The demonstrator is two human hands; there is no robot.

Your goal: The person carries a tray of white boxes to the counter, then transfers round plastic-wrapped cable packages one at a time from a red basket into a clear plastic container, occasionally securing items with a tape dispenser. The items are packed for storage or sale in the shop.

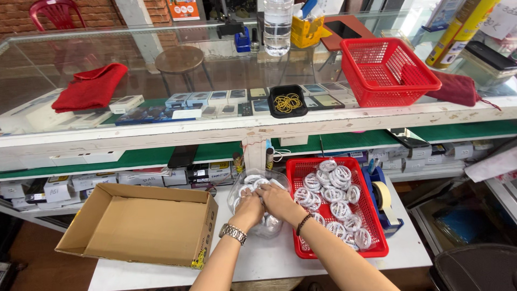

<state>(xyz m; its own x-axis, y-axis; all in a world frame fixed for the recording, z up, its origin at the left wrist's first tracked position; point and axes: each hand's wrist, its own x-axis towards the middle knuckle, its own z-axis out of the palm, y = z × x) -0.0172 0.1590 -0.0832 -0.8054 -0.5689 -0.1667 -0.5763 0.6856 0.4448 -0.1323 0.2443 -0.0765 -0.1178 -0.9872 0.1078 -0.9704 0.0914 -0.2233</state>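
Clear plastic bag point(269, 223) of coiled white cables point(253, 180) sits at the counter's point(258, 264) centre, both hands' grips, left point(249, 207) and right point(276, 199), pinching its contents; many coils remain in the red basket point(371, 250) at three o'clock.

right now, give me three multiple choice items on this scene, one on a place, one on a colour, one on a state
1. Where does the tape dispenser stand?
A. right of the red basket of coiled cables
B. inside the cardboard box
C. on the glass counter

2. What colour is the empty basket on the counter?
A. blue
B. red
C. yellow

3. How is the cardboard box?
A. taped shut
B. crushed flat
C. open, nothing seen inside

Answers: 1 A, the blue dispenser sits against that basket's right wall. 2 B, its mesh is red. 3 C, flaps are up and the bare bottom shows.
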